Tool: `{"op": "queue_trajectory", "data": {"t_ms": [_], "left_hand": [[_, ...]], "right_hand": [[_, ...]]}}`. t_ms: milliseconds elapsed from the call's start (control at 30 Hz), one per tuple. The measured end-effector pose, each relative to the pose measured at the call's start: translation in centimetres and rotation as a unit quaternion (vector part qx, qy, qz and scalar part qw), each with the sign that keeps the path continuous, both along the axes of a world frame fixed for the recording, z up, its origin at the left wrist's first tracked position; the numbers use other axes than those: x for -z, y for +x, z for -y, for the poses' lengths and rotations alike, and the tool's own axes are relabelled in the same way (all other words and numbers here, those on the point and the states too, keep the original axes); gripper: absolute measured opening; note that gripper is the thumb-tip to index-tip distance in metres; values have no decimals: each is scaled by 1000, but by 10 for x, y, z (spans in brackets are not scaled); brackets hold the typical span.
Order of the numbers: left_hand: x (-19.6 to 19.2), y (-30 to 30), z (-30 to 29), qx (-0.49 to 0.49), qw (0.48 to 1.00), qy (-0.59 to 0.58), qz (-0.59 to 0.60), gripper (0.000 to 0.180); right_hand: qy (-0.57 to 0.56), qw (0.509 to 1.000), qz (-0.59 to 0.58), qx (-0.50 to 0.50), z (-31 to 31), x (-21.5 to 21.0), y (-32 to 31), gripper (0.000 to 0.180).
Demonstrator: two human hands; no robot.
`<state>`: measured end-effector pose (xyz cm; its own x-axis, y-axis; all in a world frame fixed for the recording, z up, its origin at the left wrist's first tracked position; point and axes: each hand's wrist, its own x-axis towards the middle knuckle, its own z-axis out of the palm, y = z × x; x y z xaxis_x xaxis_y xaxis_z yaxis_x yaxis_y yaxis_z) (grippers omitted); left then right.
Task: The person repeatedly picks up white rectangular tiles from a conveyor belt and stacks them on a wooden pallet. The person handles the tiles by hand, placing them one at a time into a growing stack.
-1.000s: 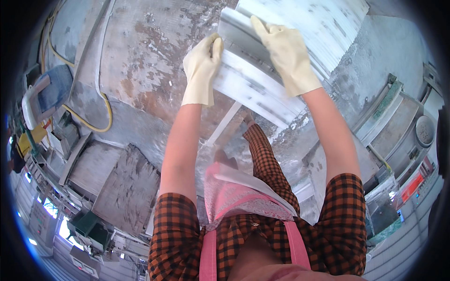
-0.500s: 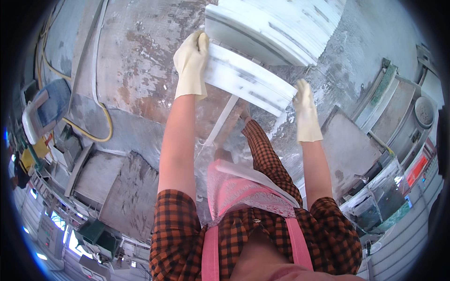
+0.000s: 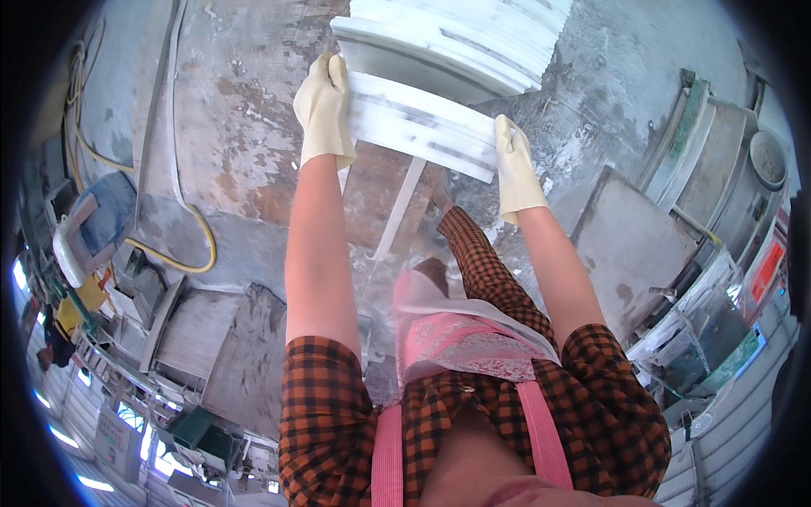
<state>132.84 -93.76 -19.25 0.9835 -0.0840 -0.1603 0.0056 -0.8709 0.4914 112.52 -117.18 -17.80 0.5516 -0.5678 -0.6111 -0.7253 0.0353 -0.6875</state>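
Pinching both ends of a long, grey-streaked white slab [image 3: 422, 125] with rubbery-gloved left hand [image 3: 323, 110] and right hand [image 3: 519, 169], upper centre, near a layered white stack [image 3: 473, 42]

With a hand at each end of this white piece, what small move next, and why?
Probably ease the white piece slightly away from the white stack: the left hand and right hand are at its opposite ends, and the stack sits close beyond it.

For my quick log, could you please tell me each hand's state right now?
Left hand: closed, holding the left end of the white piece.
Right hand: closed, holding its right end.
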Motion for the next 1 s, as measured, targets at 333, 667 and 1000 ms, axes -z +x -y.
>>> {"op": "queue_trajectory", "data": {"t_ms": [333, 667, 1000], "left_hand": [[15, -2, -5, -13, 999, -21, 25, 49], [-2, -10, -1, -38, 998, -43, 28, 41], [-3, -10, 0, -71, 996, -27, -36, 27]], "right_hand": [[-558, 717, 278, -310, 80, -30, 149, 58], [-619, 605, 182, -467, 41, -23, 150, 46], [-478, 174, -20, -861, -141, 18, 298, 49]]}}
